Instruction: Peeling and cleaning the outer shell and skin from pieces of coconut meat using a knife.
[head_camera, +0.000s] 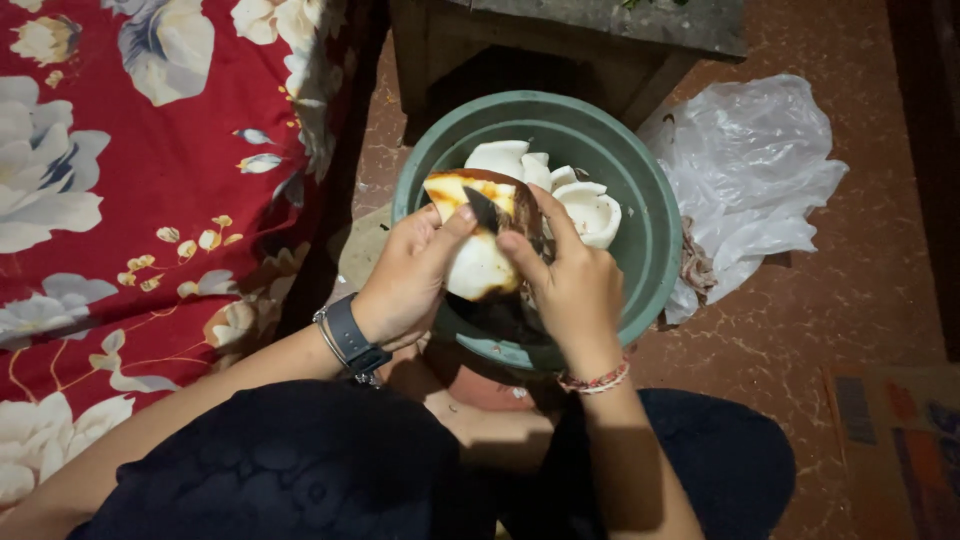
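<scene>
Nearest the camera: dark-clothed lap and knees at 6 o'clock, both forearms reaching up toward centre frame. Left hand (405, 285), with a dark wristband (352, 338) on its wrist, closed around a chunk of coconut (478, 258), thumb pressed on its upper edge; chunk shows white flesh with brown, partly pared skin. Right hand (572, 285), with a beaded bracelet (596, 380) on its wrist, gripping a knife (483, 210), dark blade laid against the coconut's top face, handle hidden inside the fist. Coconut is held over the near half of a round green basin (640, 245), just above centre frame. Inside the basin, toward 12 o'clock beyond the hands, several peeled white coconut pieces (585, 205) lie heaped together. Crumpled clear plastic bag (750, 170) on the reddish floor (850, 300) at 2 o'clock, touching the basin's rim. Red floral cloth (150, 180) fills the 9 to 11 o'clock side. Low wooden stool (560, 40) at 12 o'clock, farthest off.
</scene>
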